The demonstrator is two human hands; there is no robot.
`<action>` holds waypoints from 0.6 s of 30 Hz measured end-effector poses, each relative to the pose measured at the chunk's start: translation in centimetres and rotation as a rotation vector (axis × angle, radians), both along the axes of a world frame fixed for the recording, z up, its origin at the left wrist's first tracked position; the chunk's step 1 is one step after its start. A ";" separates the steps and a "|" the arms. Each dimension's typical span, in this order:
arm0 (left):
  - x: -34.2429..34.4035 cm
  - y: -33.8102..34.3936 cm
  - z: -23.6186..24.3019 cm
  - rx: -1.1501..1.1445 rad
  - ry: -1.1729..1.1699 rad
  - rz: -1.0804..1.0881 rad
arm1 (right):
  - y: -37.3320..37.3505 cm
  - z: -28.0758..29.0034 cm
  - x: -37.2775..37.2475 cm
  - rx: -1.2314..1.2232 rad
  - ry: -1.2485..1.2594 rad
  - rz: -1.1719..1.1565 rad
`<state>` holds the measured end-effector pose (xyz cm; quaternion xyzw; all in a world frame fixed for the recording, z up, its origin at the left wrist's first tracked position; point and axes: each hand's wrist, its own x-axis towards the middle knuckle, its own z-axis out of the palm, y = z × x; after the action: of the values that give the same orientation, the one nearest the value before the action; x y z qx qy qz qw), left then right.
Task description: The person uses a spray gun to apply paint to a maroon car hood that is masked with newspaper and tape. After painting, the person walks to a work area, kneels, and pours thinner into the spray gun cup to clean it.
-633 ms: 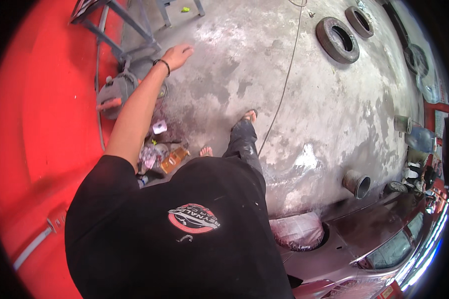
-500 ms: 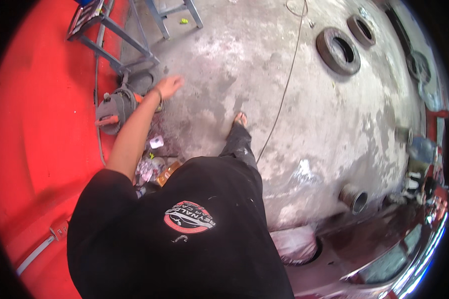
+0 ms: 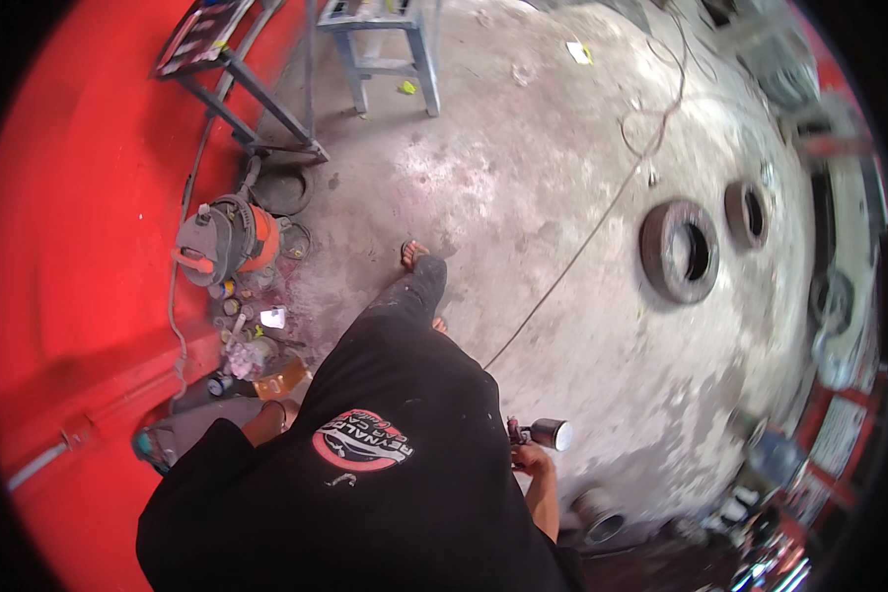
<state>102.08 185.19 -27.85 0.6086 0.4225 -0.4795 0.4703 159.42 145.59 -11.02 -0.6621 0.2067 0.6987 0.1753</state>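
Observation:
On the right, beside my black shirt, my right hand (image 3: 534, 461) is closed around what looks like a spray gun (image 3: 551, 434) with a shiny metal cup. Part of its body is hidden by the shirt. My left forearm (image 3: 263, 424) comes down at the left, and the hand beyond the wrist is covered by the shirt, so its fingers do not show. Nearest to that arm are an amber container (image 3: 282, 380) and a cluster of small cans and bottles (image 3: 247, 353) on the floor.
An orange and grey shop vacuum (image 3: 229, 242) stands by the red wall (image 3: 89, 247). Farther off are a metal stand (image 3: 266, 113) and a grey stool (image 3: 390, 69). A hose (image 3: 572, 257) crosses the concrete floor. Two tires (image 3: 679, 252) and a metal cylinder (image 3: 600, 517) lie right.
My left arm has come back from over the floor near the vacuum to beside my body. My right hand with the spray gun has come into view. The view has turned, and my foot has shifted.

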 end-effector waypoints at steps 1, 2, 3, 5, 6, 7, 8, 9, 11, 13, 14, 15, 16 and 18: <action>2.2 0.5 -1.0 -0.007 -0.037 -0.011 | 1.2 -0.5 4.5 0.013 0.022 0.090; 4.5 1.2 -2.2 -0.009 -0.076 -0.020 | 2.7 -0.9 9.3 0.024 0.045 0.189; 7.0 2.8 -3.6 0.011 -0.156 -0.180 | 4.8 -0.3 14.1 0.011 0.020 0.366; 12.9 7.6 -6.3 0.171 -0.369 -0.680 | 13.3 2.5 23.1 -0.158 -0.020 0.665; 16.2 10.4 -6.8 0.320 -0.356 -0.454 | 17.8 5.2 27.3 -0.150 -0.077 0.844; 21.1 13.2 -6.3 0.524 -0.371 0.008 | 19.7 5.9 33.5 -0.288 -0.144 0.875; 27.3 15.7 -6.2 0.696 -0.544 0.510 | 18.5 8.0 42.2 -0.275 -0.232 0.880; 31.3 21.1 0.1 0.484 -0.533 0.772 | 25.2 9.8 45.6 -0.372 -0.387 1.010; 37.1 25.7 5.6 0.549 -0.771 0.872 | 35.0 16.7 53.9 -0.101 -0.668 1.372; 41.3 27.5 7.2 0.664 -0.921 0.909 | 46.5 21.7 58.7 -0.207 -0.911 2.041; 42.6 27.1 7.9 0.732 -0.970 0.937 | 52.5 23.6 59.5 -0.264 -1.052 2.135; 42.9 26.3 10.2 0.713 -0.839 0.915 | 58.5 25.5 56.5 -0.281 -1.252 1.987; 44.1 26.4 12.3 0.658 -0.764 0.870 | 61.4 26.5 59.0 -0.434 -1.540 1.832; 45.2 24.1 7.4 0.521 -0.545 0.759 | 70.1 26.7 63.1 -0.438 -1.729 1.950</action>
<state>147.28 209.28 -20.44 0.6121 0.5802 0.0204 0.5369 222.50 215.66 15.71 -0.7823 -0.4213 -0.1553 -0.4317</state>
